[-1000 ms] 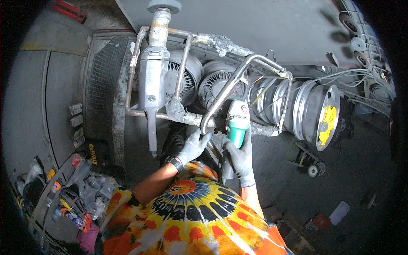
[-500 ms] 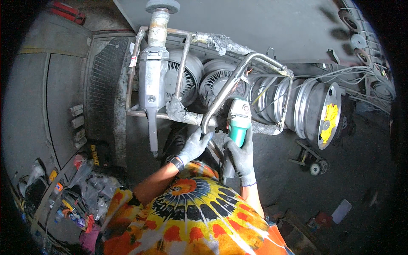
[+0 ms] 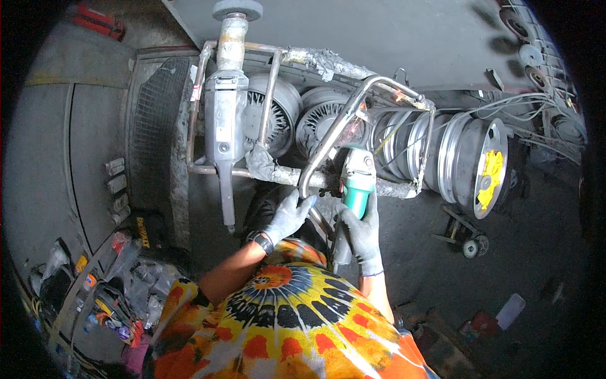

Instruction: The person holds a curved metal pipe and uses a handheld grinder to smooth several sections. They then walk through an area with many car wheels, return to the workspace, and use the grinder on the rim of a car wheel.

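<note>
My left hand [image 3: 288, 218], in a grey glove, is wrapped round the lower bend of a shiny bent metal tube [image 3: 332, 134]. The tube slants up and right across a welded pipe frame [image 3: 270, 98]. My right hand [image 3: 363, 239], also gloved, grips the body of a green and silver angle grinder [image 3: 358, 189]. The grinder's head lies just right of the tube; its disc is mostly hidden and blurred, so contact is hard to judge. Small orange specks like sparks show near the tube's upper end.
A big grey power tool [image 3: 225, 120] with a round grinding wheel [image 3: 237, 9] rests across the frame's left side. Wheel rims [image 3: 435, 151] lie behind the frame, a yellow cloth [image 3: 490, 180] in the end one. Cables [image 3: 524, 104] hang at right; a small wheeled stand [image 3: 464, 234] is on the floor.
The angle grinder and my right hand have shifted slightly to the right. Orange specks now show farther right, near the tube's upper end. My left hand keeps its place on the tube.
</note>
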`<state>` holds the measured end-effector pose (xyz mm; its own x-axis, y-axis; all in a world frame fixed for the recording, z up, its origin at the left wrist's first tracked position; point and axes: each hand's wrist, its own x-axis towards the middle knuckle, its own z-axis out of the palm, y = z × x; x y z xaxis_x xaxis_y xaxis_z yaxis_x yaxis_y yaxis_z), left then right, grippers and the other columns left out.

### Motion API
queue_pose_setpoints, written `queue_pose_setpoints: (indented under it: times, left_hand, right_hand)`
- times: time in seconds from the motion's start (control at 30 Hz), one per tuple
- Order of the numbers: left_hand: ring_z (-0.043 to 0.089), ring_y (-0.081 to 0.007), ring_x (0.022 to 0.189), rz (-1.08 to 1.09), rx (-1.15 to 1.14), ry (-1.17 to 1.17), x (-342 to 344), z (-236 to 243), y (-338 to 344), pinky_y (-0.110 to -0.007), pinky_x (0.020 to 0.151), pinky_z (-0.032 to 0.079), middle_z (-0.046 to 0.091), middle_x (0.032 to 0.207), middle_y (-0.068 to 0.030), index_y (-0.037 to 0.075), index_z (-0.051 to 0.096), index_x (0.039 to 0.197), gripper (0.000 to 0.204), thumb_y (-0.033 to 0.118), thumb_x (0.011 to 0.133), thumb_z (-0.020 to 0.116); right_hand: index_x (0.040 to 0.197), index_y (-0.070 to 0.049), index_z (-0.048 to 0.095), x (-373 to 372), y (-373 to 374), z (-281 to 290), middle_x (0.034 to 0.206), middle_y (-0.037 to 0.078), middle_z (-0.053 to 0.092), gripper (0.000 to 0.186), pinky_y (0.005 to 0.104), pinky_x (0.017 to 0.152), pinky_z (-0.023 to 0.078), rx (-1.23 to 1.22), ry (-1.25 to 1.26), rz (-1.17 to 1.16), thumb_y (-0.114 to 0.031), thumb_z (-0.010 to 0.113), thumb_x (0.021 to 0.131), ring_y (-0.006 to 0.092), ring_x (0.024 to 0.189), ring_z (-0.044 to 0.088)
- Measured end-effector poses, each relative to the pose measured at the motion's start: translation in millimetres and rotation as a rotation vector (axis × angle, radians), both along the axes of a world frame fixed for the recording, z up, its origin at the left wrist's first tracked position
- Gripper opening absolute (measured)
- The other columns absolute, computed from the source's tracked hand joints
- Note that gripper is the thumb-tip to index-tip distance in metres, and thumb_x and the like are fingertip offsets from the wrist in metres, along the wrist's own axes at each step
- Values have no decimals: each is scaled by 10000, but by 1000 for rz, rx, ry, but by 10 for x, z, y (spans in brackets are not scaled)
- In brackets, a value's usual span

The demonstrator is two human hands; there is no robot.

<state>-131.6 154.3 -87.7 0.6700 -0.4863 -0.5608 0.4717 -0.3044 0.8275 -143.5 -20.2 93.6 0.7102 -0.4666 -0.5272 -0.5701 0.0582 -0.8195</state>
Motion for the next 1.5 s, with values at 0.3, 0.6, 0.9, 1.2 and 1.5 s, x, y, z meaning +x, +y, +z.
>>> queue_pose_setpoints:
  times: [0.3,0.6,0.9,1.2,1.5]
  left_hand:
    - [710,-151,772,3,-7,-21,-15,-27,5,-311,596,614,736,1013,-91,39,624,1300,363,350,1119,668]
    - [720,-150,788,10,-47,85,57,102,13,-318,625,614,716,986,-69,60,617,1257,346,375,1121,662]
    - [711,-143,807,-12,4,42,20,8,9,-309,653,605,695,987,-53,67,612,1218,339,387,1121,663]
    - [710,-144,804,15,-46,194,136,257,10,-309,657,604,705,1004,-56,60,615,1238,352,387,1119,667]
    - [717,-150,798,-10,22,57,69,82,1,-315,650,610,713,999,-66,54,619,1240,361,390,1117,669]
  right_hand:
    - [1707,-2,256,-9,-21,-40,1335,159,649,918,333,913,598,-5,4,39,49,705,908,194,1087,681]
    - [1724,20,222,-150,-74,-13,1390,178,633,962,341,936,594,-66,41,11,31,724,904,202,1122,676]
    - [1717,19,254,-161,-12,-113,1473,206,616,960,377,1073,546,-151,-9,116,-12,762,903,238,1282,638]
    - [1724,12,245,-229,-6,-50,1484,210,616,973,380,1103,530,-58,13,50,-33,779,912,244,1318,626]
    - [1723,10,244,-249,14,-61,1463,217,626,970,385,1085,542,-127,26,76,-38,777,915,251,1283,648]
